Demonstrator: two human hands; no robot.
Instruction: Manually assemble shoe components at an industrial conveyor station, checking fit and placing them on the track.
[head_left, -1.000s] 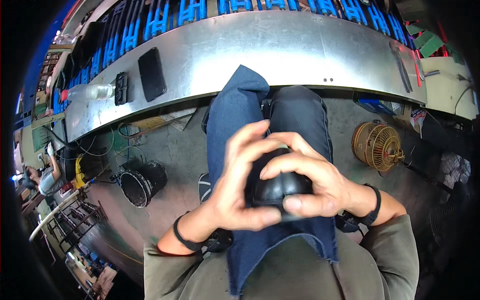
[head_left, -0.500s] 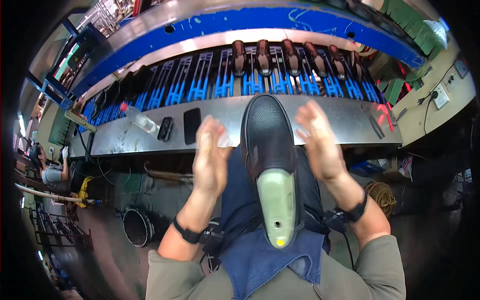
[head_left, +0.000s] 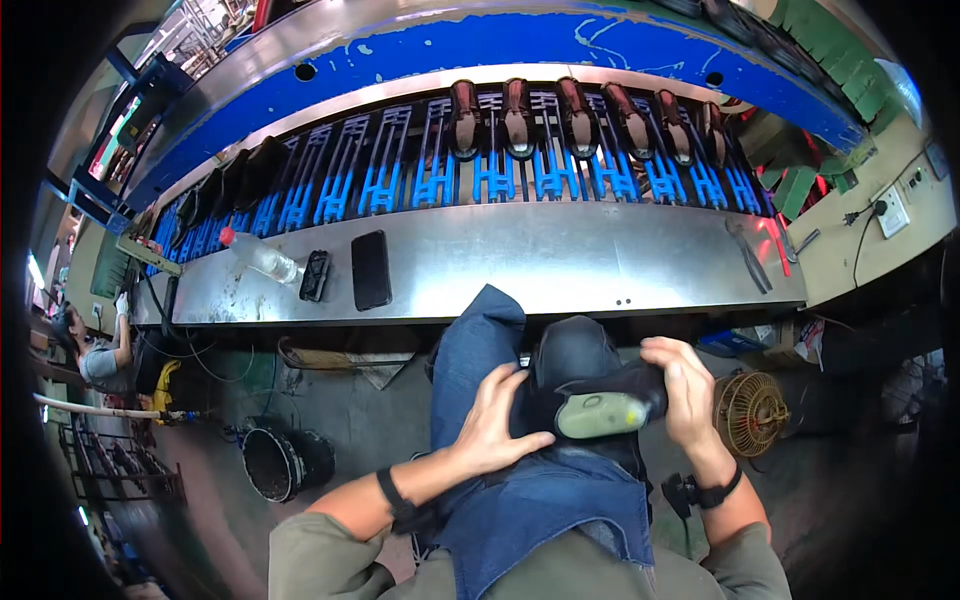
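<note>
A black shoe with a pale grey-green sole (head_left: 605, 405) is held sideways over the lap, resting on the dark blue denim apron (head_left: 540, 500) that covers the knees. The sole is turned up toward the camera. The right hand (head_left: 685, 390) is wrapped around the right end of the shoe, fingers curled over its top edge, a firm hold. The left hand (head_left: 495, 425) lies at the shoe's left end, fingers spread wide on the apron and thumb reaching toward the sole; whether it actually grips the shoe cannot be told. A black band is worn on each wrist.

Past the knees a long brushed-metal workbench (head_left: 560, 270) is seen, curved by the lens. On its left part a flat black phone (head_left: 371, 269), a small black ribbed case (head_left: 314, 275) just beside it, and a clear plastic bottle with a red cap (head_left: 258, 255) lying on its side are found. Behind the bench a conveyor of blue racks (head_left: 420, 170) carries a row of brown and dark shoes (head_left: 580, 118).

On the concrete floor a black round bucket (head_left: 275, 462) is placed at lower left, and a brass-coloured wire fan guard (head_left: 750, 412) near the right hand. Another person in a grey top (head_left: 95, 350) is seen at far left.
</note>
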